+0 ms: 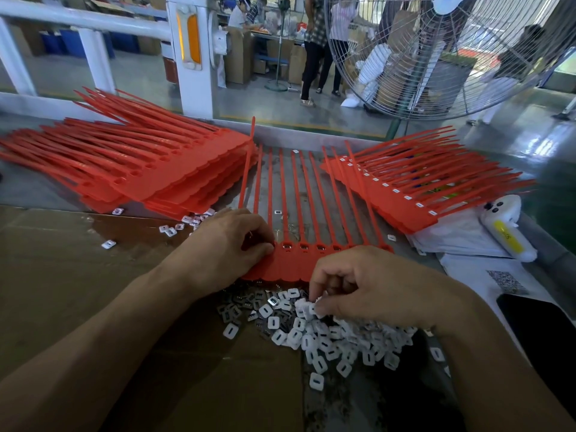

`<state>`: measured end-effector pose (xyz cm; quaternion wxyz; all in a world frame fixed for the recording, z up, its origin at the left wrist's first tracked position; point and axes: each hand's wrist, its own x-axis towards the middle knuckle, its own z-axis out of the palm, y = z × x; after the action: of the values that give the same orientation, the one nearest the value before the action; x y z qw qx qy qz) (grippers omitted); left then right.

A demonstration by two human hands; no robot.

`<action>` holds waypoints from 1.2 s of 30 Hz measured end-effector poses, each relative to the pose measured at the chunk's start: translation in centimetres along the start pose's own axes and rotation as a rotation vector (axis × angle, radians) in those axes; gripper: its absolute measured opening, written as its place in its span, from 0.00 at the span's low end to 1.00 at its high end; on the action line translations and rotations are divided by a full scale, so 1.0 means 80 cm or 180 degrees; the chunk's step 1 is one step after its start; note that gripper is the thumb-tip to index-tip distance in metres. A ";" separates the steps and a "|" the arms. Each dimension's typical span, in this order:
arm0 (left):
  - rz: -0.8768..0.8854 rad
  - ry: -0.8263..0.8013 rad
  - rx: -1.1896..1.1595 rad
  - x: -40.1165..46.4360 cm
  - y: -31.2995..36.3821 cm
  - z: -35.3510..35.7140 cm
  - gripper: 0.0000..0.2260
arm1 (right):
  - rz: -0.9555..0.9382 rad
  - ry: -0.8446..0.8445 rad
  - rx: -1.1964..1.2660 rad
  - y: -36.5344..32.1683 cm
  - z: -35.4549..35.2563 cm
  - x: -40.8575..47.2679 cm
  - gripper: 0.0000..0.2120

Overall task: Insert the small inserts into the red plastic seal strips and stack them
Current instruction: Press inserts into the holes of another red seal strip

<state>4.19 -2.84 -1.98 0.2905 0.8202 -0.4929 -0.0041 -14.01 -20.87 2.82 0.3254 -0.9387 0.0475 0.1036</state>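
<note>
A red seal strip sheet [293,263] lies in the middle of the table, its long tails pointing away from me. My left hand [230,244] holds its left end, fingers curled at the leftmost socket. My right hand [371,285] sits just in front of the sheet and pinches small white inserts at the top of a pile of white inserts [327,335]. A big stack of red sheets without inserts [149,169] lies at the left. A second stack of red sheets fitted with white inserts [414,188] lies at the right.
Cardboard [78,291] covers the table's left part, with a few loose inserts [174,229] near the left stack. A white bottle-like object [508,229] on white bags and a black phone [542,335] lie at the right. A large fan [436,51] stands beyond the table; people stand behind it.
</note>
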 end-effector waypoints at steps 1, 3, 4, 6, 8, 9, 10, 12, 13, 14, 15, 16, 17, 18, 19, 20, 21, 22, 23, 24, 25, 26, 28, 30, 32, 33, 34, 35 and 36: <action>-0.0002 -0.0001 0.0004 -0.001 0.001 -0.001 0.06 | -0.0028 0.0035 0.0086 0.001 0.000 0.000 0.03; 0.0006 0.0007 0.0013 -0.001 0.002 -0.001 0.07 | -0.0095 0.0130 0.0330 0.004 0.000 0.001 0.02; 0.0017 0.0021 0.0016 -0.001 0.003 -0.002 0.07 | -0.0125 0.0184 0.0497 0.005 0.000 0.001 0.02; 0.0034 0.0103 0.0016 -0.001 0.004 -0.002 0.07 | -0.0126 0.0291 0.0794 0.007 0.002 0.004 0.02; 0.0090 0.0243 -0.0046 -0.002 0.006 -0.003 0.07 | -0.0023 0.0387 0.1040 0.009 0.007 0.008 0.02; 0.0146 0.0309 -0.0124 -0.002 0.007 -0.004 0.07 | 0.0034 0.0444 0.1185 0.009 0.010 0.011 0.02; 0.0202 0.0347 -0.0259 -0.003 0.010 -0.005 0.06 | 0.0069 0.0516 0.1337 0.010 0.012 0.014 0.02; 0.0307 0.0258 -0.0697 -0.004 0.016 -0.007 0.06 | 0.0083 0.0658 0.1691 0.010 0.017 0.019 0.03; 0.0392 0.0144 -0.0888 -0.005 0.018 -0.008 0.06 | 0.0081 0.0716 0.1887 0.010 0.019 0.022 0.03; 0.0485 0.0010 -0.1011 -0.005 0.020 -0.009 0.07 | 0.0082 0.0762 0.2049 0.010 0.021 0.024 0.03; 0.0546 -0.0117 -0.1094 -0.006 0.022 -0.010 0.08 | 0.0077 0.0796 0.2153 0.010 0.021 0.026 0.04; 0.0563 -0.0200 -0.1167 -0.007 0.023 -0.010 0.09 | 0.0064 0.0819 0.2202 0.010 0.022 0.027 0.05; 0.0557 -0.0214 -0.1239 -0.008 0.025 -0.010 0.10 | 0.0046 0.0831 0.2230 0.010 0.022 0.028 0.06; 0.0566 -0.0167 -0.1299 -0.009 0.026 -0.010 0.11 | 0.0027 0.0832 0.2260 0.009 0.022 0.029 0.06; 0.0605 -0.0087 -0.1334 -0.009 0.028 -0.009 0.11 | 0.0007 0.0824 0.2307 0.009 0.023 0.029 0.06; 0.0672 -0.0005 -0.1336 -0.009 0.028 -0.009 0.10 | -0.0016 0.0815 0.2368 0.009 0.023 0.030 0.06; 0.0746 0.0069 -0.1316 -0.009 0.029 -0.008 0.09 | -0.0035 0.0815 0.2423 0.008 0.023 0.031 0.05; 0.0814 0.0136 -0.1279 -0.008 0.029 -0.007 0.08 | -0.0047 0.0827 0.2460 0.008 0.023 0.031 0.05; 0.0866 0.0190 -0.1233 -0.007 0.029 -0.006 0.07 | -0.0051 0.0846 0.2485 0.008 0.024 0.032 0.05; 0.0909 0.0227 -0.1182 -0.006 0.029 -0.005 0.07 | -0.0046 0.0860 0.2506 0.008 0.024 0.032 0.05; 0.0961 0.0257 -0.1124 -0.005 0.029 -0.005 0.07 | -0.0040 0.0861 0.2524 0.009 0.024 0.032 0.05; 0.1032 0.0293 -0.1054 -0.005 0.029 -0.005 0.07 | -0.0041 0.0847 0.2536 0.009 0.024 0.032 0.05; 0.1153 0.0362 -0.0901 -0.005 0.027 -0.005 0.07 | -0.0064 0.0825 0.2552 0.010 0.024 0.033 0.04; 0.1187 0.0382 -0.0752 -0.004 0.024 -0.005 0.06 | -0.0067 0.0909 0.2529 0.010 0.026 0.035 0.05; 0.1134 0.0381 -0.0616 -0.003 0.019 -0.008 0.06 | -0.0006 0.1159 0.2440 0.012 0.028 0.036 0.04; 0.1030 0.0402 -0.0530 -0.003 0.016 -0.010 0.05 | 0.0040 0.1318 0.2358 0.013 0.029 0.036 0.04; 0.0862 0.0422 -0.0429 -0.001 0.011 -0.014 0.05 | 0.0088 0.1483 0.2243 0.014 0.029 0.036 0.04; 0.0644 0.0419 -0.0328 0.001 0.005 -0.018 0.05 | 0.0131 0.1638 0.2105 0.015 0.030 0.036 0.05; 0.0394 0.0386 -0.0248 0.003 -0.002 -0.022 0.05 | 0.0166 0.1772 0.1981 0.016 0.030 0.036 0.05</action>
<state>4.95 -2.13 -0.55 0.3512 0.7750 -0.5235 0.0444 -11.83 -20.45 -0.47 0.5655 -0.7862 0.1864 -0.1651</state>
